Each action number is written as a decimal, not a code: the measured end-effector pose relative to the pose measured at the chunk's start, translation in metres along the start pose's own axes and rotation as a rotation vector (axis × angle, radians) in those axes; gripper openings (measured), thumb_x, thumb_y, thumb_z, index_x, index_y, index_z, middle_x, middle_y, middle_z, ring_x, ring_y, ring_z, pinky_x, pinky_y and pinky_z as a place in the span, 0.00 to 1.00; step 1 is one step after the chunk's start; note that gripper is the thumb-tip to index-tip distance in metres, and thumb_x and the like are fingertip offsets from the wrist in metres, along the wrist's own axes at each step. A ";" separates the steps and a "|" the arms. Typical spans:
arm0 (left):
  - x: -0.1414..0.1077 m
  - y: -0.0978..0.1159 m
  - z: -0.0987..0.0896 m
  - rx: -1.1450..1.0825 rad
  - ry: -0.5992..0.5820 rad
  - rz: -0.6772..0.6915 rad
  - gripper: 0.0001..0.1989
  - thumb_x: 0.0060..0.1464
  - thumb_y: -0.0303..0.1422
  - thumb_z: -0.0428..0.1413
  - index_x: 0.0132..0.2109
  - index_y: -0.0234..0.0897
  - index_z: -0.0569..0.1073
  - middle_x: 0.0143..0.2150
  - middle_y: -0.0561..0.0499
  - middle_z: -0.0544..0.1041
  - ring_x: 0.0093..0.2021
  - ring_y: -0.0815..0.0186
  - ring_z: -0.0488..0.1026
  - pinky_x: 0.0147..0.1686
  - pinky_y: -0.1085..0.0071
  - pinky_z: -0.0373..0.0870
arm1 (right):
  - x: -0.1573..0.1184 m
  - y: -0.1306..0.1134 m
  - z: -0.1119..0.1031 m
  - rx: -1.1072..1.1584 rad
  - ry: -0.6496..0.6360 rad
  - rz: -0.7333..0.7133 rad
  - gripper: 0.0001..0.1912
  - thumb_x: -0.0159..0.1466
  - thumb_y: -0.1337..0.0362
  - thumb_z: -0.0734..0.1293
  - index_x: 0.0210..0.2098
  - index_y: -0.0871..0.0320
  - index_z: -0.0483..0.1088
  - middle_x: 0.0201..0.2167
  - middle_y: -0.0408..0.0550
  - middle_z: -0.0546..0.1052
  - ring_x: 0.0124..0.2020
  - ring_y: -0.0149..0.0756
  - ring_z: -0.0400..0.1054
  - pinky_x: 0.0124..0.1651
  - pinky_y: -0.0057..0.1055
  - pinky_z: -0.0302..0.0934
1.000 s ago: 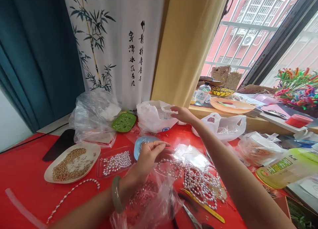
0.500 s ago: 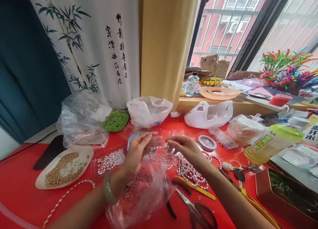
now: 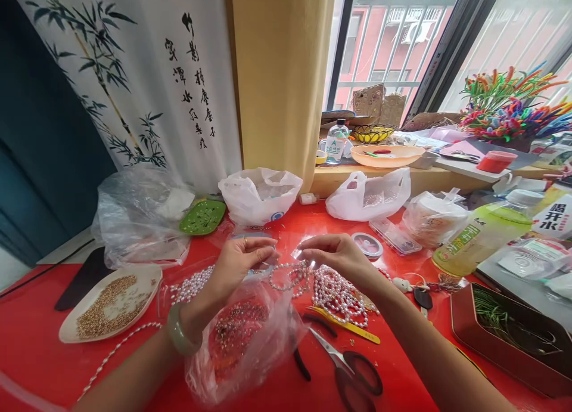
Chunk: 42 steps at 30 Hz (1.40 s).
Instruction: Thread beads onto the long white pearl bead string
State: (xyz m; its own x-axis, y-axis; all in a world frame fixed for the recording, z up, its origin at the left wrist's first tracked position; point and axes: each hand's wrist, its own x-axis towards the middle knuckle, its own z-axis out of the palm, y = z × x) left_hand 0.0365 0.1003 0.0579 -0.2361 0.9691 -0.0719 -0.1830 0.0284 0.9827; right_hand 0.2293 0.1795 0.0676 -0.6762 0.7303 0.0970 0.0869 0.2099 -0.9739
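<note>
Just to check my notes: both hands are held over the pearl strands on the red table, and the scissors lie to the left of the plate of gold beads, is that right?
Not quite. In the head view the left hand and right hand are indeed over the pearl strands, but the scissors lie well to the right of the plate of gold beads, near the right forearm.

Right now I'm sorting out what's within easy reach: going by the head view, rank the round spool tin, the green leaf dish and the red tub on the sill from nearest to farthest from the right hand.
1. Round spool tin: just right of the right hand, on the red table.
2. Green leaf dish: far left, beyond the left hand.
3. Red tub: back right, on the sill.
</note>
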 end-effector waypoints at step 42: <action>-0.012 0.015 -0.004 0.199 -0.073 0.284 0.06 0.41 0.26 0.58 0.27 0.38 0.79 0.25 0.51 0.79 0.27 0.68 0.74 0.30 0.74 0.70 | 0.003 0.014 -0.008 0.127 0.213 -0.254 0.02 0.53 0.66 0.68 0.25 0.56 0.73 0.22 0.41 0.73 0.23 0.27 0.65 0.28 0.27 0.62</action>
State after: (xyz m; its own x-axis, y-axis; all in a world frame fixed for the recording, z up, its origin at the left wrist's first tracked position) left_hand 0.0323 0.0885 0.0730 -0.1811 0.9599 0.2139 0.0712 -0.2041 0.9764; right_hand 0.2346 0.1898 0.0557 -0.4961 0.7870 0.3667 -0.1648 0.3293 -0.9297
